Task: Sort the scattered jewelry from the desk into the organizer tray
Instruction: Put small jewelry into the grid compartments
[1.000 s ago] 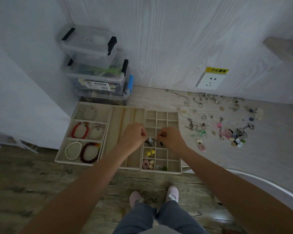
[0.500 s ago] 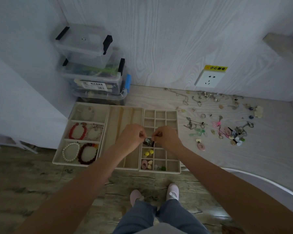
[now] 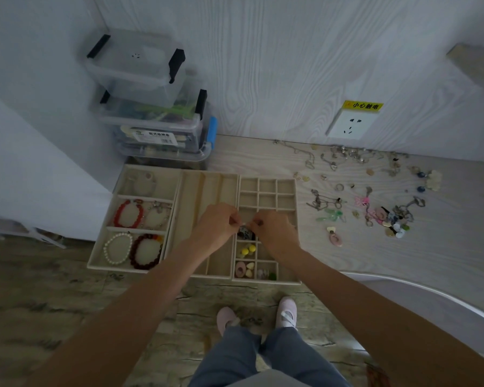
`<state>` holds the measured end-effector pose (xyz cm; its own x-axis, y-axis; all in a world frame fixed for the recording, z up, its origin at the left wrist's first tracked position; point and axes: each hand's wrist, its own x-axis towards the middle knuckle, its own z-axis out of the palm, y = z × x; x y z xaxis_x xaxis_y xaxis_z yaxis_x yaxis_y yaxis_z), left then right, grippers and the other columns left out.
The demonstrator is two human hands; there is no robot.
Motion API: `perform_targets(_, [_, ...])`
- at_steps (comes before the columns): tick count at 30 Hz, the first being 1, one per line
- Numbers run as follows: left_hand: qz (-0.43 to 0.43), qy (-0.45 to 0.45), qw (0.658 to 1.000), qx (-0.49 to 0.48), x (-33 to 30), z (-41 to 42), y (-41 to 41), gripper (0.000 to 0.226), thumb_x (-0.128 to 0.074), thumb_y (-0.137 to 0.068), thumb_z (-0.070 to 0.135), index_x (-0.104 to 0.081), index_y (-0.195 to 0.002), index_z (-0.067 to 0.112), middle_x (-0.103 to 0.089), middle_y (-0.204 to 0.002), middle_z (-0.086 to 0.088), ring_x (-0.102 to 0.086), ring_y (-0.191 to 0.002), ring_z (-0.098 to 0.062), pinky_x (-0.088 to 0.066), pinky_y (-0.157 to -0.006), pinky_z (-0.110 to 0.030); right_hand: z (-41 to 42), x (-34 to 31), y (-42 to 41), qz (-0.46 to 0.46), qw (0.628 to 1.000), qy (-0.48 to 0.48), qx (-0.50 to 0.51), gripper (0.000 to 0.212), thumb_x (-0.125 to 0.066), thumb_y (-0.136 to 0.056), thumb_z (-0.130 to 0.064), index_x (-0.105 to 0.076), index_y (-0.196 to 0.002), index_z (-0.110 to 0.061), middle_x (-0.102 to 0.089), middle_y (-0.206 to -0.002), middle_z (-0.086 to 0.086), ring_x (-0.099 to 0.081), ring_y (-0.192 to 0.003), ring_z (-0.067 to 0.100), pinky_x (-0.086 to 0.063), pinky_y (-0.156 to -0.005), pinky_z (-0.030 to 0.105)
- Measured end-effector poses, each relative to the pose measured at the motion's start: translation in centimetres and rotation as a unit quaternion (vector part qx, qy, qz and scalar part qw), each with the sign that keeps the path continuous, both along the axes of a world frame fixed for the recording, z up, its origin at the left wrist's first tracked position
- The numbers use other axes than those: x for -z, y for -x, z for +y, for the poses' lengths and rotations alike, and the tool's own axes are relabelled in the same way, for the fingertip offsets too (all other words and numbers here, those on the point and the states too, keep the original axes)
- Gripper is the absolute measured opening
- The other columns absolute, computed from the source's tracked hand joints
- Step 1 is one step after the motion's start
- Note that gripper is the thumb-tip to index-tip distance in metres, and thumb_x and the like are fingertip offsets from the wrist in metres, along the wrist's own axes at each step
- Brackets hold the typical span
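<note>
Three beige organizer trays sit side by side at the desk's front left: a bracelet tray, a long-slot tray and a grid tray. My left hand and my right hand meet over the grid tray's middle rows. Their fingertips nearly touch and pinch a small dark-and-white jewelry piece that hangs between them. Yellow beads and pale charms lie in the front cells. Scattered jewelry covers the desk to the right of the trays.
Stacked clear storage boxes stand behind the trays against the wall. A wall socket with a yellow label is above the scattered pieces. The desk's curved front edge runs at right. My feet stand on the wood floor below.
Both hands have stayed over the grid tray and drawn slightly closer together around the small piece. The view has shifted a little.
</note>
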<state>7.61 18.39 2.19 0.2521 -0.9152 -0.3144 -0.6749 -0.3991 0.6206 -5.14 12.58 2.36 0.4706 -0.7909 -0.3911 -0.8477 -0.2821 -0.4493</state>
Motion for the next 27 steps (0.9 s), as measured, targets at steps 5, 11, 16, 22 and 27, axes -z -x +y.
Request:
perform_targets(5, [0.006, 0.003, 1.000, -0.009, 0.0, 0.0, 0.0, 0.010, -0.061, -0.088, 0.010, -0.070, -0.093, 0.010, -0.068, -0.091, -0.001, -0.055, -0.073, -0.003, -0.040, -0.064, -0.010, -0.2, -0.2, 0.5, 0.021, 0.999, 0.004, -0.047, 0.026, -0.043, -0.093, -0.017, -0.065, -0.083, -0.008, -0.055, -0.074, 0.004, -0.054, -0.070, 0.022, -0.048, -0.064, 0.033])
perform_targets(11, [-0.009, 0.000, 1.000, 0.004, -0.2, -0.1, 0.0, 0.012, -0.060, -0.088, 0.011, -0.071, -0.094, 0.011, -0.070, -0.095, -0.002, -0.056, -0.077, -0.005, -0.043, -0.075, -0.015, -0.5, -0.9, 1.3, 0.022, 0.996, -0.003, -0.089, 0.021, -0.052, -0.092, -0.019, -0.069, -0.103, -0.017, -0.066, -0.102, 0.003, -0.060, -0.098, 0.021, -0.047, -0.075, 0.031])
perform_targets(16, [-0.009, -0.002, 1.000, 0.008, -0.3, -0.2, -0.1, 0.012, -0.060, -0.089, 0.012, -0.070, -0.095, 0.012, -0.069, -0.096, -0.001, -0.058, -0.079, -0.007, -0.048, -0.079, -0.021, -0.7, -0.5, 1.1, 0.030, 0.993, 0.007, -0.111, 0.025, -0.049, -0.093, -0.017, -0.071, -0.104, -0.019, -0.068, -0.105, 0.004, -0.063, -0.095, 0.023, -0.053, -0.080, 0.035])
perform_targets(22, [-0.008, -0.004, 1.000, 0.013, -0.4, 0.0, -0.2, 0.012, -0.060, -0.089, 0.012, -0.071, -0.095, 0.013, -0.069, -0.095, 0.001, -0.058, -0.078, -0.007, -0.049, -0.080, -0.022, -0.9, -0.2, 1.1, 0.061, 0.983, 0.033, -0.172, 0.031, -0.044, -0.095, -0.016, -0.067, -0.116, -0.019, -0.066, -0.109, 0.008, -0.062, -0.096, 0.024, -0.052, -0.083, 0.034])
perform_targets(27, [-0.014, -0.012, 1.000, 0.021, -0.6, -0.1, 0.2, 0.014, -0.059, -0.090, 0.014, -0.071, -0.097, 0.013, -0.069, -0.097, 0.000, -0.063, -0.086, -0.011, -0.052, -0.084, -0.028, -1.1, 0.1, 1.0, 0.073, 0.983, 0.031, -0.168, 0.030, -0.047, -0.093, -0.018, -0.069, -0.113, -0.020, -0.066, -0.110, 0.006, -0.063, -0.096, 0.023, -0.053, -0.084, 0.035])
